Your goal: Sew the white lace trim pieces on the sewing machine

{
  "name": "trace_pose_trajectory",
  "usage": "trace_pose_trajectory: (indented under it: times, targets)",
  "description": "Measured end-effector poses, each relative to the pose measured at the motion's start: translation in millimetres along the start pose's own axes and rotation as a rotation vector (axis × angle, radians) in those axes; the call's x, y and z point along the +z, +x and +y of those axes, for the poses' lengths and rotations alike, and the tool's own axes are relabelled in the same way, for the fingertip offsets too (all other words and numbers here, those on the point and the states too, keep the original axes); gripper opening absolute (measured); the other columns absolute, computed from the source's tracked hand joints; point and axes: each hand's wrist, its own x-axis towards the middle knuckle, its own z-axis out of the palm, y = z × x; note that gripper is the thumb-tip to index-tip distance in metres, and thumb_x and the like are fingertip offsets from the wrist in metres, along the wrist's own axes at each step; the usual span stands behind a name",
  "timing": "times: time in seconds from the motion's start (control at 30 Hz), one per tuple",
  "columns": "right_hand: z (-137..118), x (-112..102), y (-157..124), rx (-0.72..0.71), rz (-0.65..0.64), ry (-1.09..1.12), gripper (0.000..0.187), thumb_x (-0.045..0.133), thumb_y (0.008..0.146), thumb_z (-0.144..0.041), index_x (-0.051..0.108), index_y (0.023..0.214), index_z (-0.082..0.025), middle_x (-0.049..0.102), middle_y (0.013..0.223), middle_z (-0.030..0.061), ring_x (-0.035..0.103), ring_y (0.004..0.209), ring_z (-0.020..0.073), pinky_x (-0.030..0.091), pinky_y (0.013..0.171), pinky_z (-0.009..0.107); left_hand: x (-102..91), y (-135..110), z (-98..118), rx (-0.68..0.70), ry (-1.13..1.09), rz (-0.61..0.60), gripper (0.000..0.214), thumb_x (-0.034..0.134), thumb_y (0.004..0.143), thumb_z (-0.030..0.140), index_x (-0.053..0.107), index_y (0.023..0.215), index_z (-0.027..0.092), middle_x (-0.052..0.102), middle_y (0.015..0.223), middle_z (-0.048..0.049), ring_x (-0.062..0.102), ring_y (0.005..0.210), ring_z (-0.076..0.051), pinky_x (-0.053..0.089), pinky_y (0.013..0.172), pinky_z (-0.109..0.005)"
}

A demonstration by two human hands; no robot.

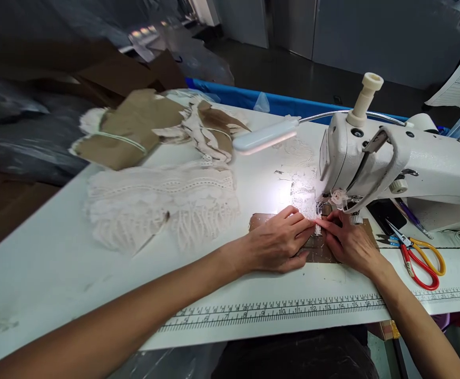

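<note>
White lace is lying in the lamp's glow, left of the sewing machine, its long axis seemingly running near to far, mostly beyond the fingers. The left hand is resting at its near end, fingers bunched together; the right hand is meeting those fingertips, about equally near. Whether either is pinching lace, I cannot tell. A brown sheet is lying beneath; scissors are resting farther right.
</note>
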Motion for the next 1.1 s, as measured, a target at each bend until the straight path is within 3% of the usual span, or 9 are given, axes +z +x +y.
trace_pose_trajectory:
  times: [0.23,0.43,0.83,1.1]
  targets:
    - [-1.9,-0.7,2.0,0.056,-0.011,-0.030,0.042,0.047,0.094,-0.020,0.059,0.134,-0.028,0.059,0.109,0.0128,0.056,0.087,0.0255,0.054,0.077,0.040,-0.9,-0.8,-4.8,-0.011,-0.006,0.000,0.031,0.045,0.091,0.030,0.064,0.102,0.008,0.067,0.103,-0.0149,0.057,0.079,-0.023,0.048,0.079,-0.043]
    - [-3.7,-6.1,-1.6,0.037,-0.039,0.009,0.041,0.053,0.092,-0.017,0.062,0.130,-0.028,0.058,0.118,0.0118,0.057,0.098,0.0268,0.055,0.080,0.040,1.8,-3.5,-9.9,-0.048,-0.035,-0.052,0.036,0.044,0.093,0.034,0.061,0.111,0.008,0.065,0.110,-0.0163,0.058,0.086,-0.025,0.048,0.079,-0.043]
    - [-14.9,-6.9,5.5,0.119,-0.117,-0.158,0.040,0.050,0.093,-0.017,0.061,0.131,-0.023,0.061,0.117,0.0147,0.059,0.096,0.0275,0.055,0.080,0.040,2.2,0.7,-14.8,-0.123,-0.052,-0.124,0.037,0.048,0.089,0.037,0.064,0.107,0.008,0.065,0.110,-0.0140,0.057,0.085,-0.024,0.045,0.081,-0.042]
    - [-8.1,-10.6,-1.1,0.120,-0.046,0.048,0.038,0.047,0.092,-0.016,0.065,0.126,-0.021,0.062,0.116,0.0141,0.061,0.102,0.0266,0.054,0.087,0.040,2.3,3.0,-18.0,-0.147,-0.019,-0.137,0.041,0.050,0.088,0.041,0.062,0.110,0.008,0.064,0.102,-0.0122,0.056,0.084,-0.023,0.044,0.081,-0.041]
